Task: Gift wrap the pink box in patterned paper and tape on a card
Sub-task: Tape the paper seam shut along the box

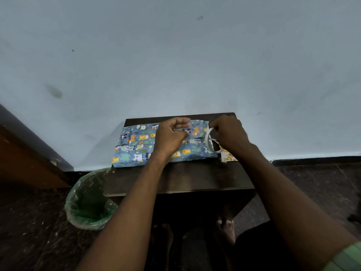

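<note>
The box (136, 145) lies on a small dark table (185, 178), wrapped in blue paper printed with cartoon animals; no pink shows. My left hand (172, 133) hovers over its middle with fingers curled, pinching a strip of clear tape that runs to the roll. My right hand (227, 133) grips the clear tape roll (209, 140) upright at the box's right end. A yellowish patterned card or paper scrap (228, 156) lies on the table just right of the box, partly under my right wrist.
The table stands against a pale blue wall (175, 55). A bin with a green liner (89, 200) stands on the floor left of the table. A wooden door or cabinet (25, 159) is at far left. My bare feet (226, 229) are under the table.
</note>
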Motion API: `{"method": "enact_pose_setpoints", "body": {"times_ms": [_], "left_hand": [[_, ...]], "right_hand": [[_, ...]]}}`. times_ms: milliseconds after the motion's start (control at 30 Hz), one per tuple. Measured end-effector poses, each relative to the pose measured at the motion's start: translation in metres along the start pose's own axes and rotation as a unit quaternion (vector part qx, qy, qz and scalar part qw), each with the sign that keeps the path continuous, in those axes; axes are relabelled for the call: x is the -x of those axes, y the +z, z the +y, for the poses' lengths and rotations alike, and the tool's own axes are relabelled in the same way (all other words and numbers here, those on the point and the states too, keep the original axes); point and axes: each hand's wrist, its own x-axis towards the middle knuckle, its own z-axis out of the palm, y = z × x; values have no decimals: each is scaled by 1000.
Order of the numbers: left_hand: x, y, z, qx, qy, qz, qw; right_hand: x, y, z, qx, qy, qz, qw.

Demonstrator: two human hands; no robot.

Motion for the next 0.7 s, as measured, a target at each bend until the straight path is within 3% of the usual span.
{"method": "enact_pose_setpoints", "body": {"times_ms": [267,367,467,567,700], "left_hand": [[7,-35,-10,-85,4,1,996],[9,-51,-16,-110,8,11,994],[12,-67,-22,-104,-3,33,994],[16,-84,-27,-85,-16,74,993],[19,-115,-41,-116,-30,109,987]], "right_hand": [[-3,5,-9,75,35,-8,997],[-4,9,-26,81,21,29,996],[-4,21,-69,-41,-23,50,998],[2,41,-116,-198,-56,-5,979],[5,70,-148,-189,-91,-68,975]]}}
